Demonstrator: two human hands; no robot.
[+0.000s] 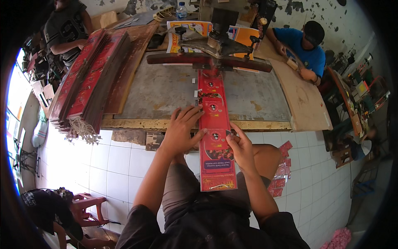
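Note:
A long red printed card strip (214, 118) runs from beneath the dark crossbar of a metal press (213, 43) over the table's near edge toward my lap. A thin white cord shows at its near end. My left hand (183, 126) lies along the strip's left edge, fingers stretched out and thumb on the card. On the opposite edge, my right hand (240, 146) pinches the strip, thumb on top and fingers partly hidden. Two small white pieces (195, 87) lie on the grey plate (166, 93), left of the strip.
Stacks of red card strips (85, 81) with white cords stand at the left. A person in blue (304, 54) works at the right; another (66, 31) stands far left. Red cut pieces (282, 172) lie on the tiled floor. A water bottle (181, 11) stands behind.

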